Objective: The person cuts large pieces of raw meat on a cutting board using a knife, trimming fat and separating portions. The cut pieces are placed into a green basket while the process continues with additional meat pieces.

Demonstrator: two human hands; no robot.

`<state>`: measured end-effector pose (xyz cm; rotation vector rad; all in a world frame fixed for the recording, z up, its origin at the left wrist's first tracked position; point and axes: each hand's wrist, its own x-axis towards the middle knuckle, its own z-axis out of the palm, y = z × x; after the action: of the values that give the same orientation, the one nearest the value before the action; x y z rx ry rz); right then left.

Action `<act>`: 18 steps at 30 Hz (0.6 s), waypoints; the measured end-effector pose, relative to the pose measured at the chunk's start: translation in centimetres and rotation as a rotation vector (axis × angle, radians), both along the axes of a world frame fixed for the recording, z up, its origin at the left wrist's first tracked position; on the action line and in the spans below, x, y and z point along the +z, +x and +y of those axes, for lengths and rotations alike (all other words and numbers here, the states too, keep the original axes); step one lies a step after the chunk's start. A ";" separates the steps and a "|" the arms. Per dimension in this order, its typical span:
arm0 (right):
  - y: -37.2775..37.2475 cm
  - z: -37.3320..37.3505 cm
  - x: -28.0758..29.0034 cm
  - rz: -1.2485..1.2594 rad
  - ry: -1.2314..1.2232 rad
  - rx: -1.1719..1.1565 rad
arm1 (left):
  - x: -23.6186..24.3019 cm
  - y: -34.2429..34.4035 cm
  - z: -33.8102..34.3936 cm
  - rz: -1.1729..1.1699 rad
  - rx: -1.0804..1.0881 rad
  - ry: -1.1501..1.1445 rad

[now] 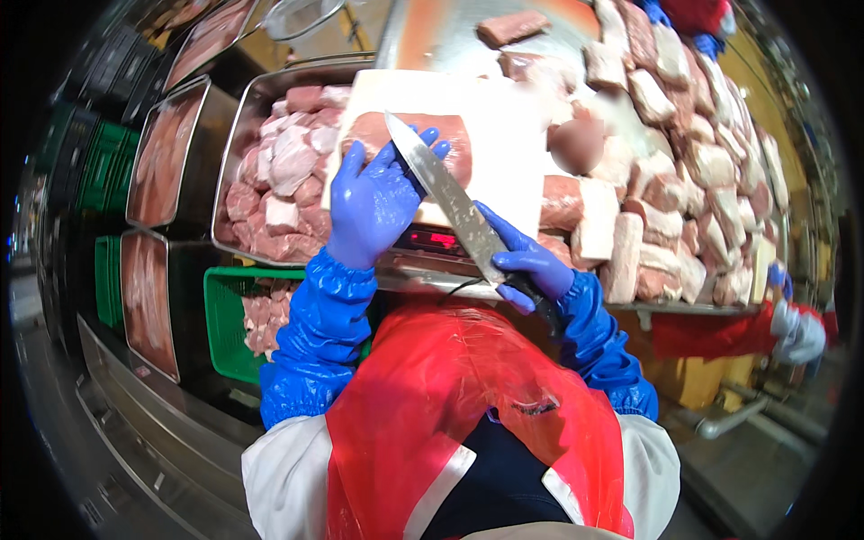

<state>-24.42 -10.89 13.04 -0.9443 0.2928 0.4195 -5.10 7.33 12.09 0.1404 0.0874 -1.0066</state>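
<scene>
My right hand (535,261), in a blue glove, is closed around the black handle of a large knife (459,211). The long, wet-looking blade points away and to the left, crossing in front of my left fingers. My left hand (371,205), gloved in blue, is turned palm up with its fingers apart. Its fingertips overlap the near part of a pink slab of meat (457,148) that lies on a white cutting board (504,135). Whether the blade touches the fingers or the slab, I cannot tell.
Left of the board stands a metal tray (220,202) of meat chunks, with a green crate (220,315) nearer me. More meat-filled trays (135,193) line the far left. Meat blocks (661,225) crowd the table's right side. A red display (441,240) glows below the board. Other people's gloved hands (709,43) show at right.
</scene>
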 end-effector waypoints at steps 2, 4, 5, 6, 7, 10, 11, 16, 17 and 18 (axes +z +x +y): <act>1.7 1.5 0.3 -0.050 -0.244 0.143 | 0.4 0.3 4.3 0.023 0.078 -0.024; 3.6 3.0 0.9 -0.121 -0.521 0.372 | 0.2 -0.3 10.0 0.058 0.171 -0.012; 4.3 4.2 0.3 -0.243 -0.615 0.326 | -2.5 -0.4 14.2 0.036 0.266 -0.029; 4.9 5.3 -0.2 -0.283 -0.719 0.241 | -0.5 -1.5 15.6 -0.113 0.453 0.379; 5.5 6.4 -0.4 -0.331 -0.822 0.161 | -3.4 -1.5 20.1 -0.267 0.394 0.063; 6.7 6.4 -0.9 -0.041 -0.614 -0.117 | -15.8 -3.2 33.0 -0.854 0.306 1.132; 6.7 6.0 -1.4 -0.052 -0.606 -0.229 | -19.6 -4.1 34.5 -1.009 -0.011 1.744; 6.2 2.4 -4.7 -0.064 -0.563 -0.690 | -12.1 2.1 17.9 -1.971 0.445 1.694; 6.5 2.0 -5.7 -0.103 -0.477 -0.763 | -10.0 5.0 13.5 -1.893 0.630 1.384; 7.7 2.4 -6.2 -0.085 -0.366 -0.832 | -9.7 7.8 9.8 -1.838 0.752 1.186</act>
<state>-16.73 -8.51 6.86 -1.0981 0.6615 -0.4515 2.70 17.09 2.44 1.8792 -0.9020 0.3264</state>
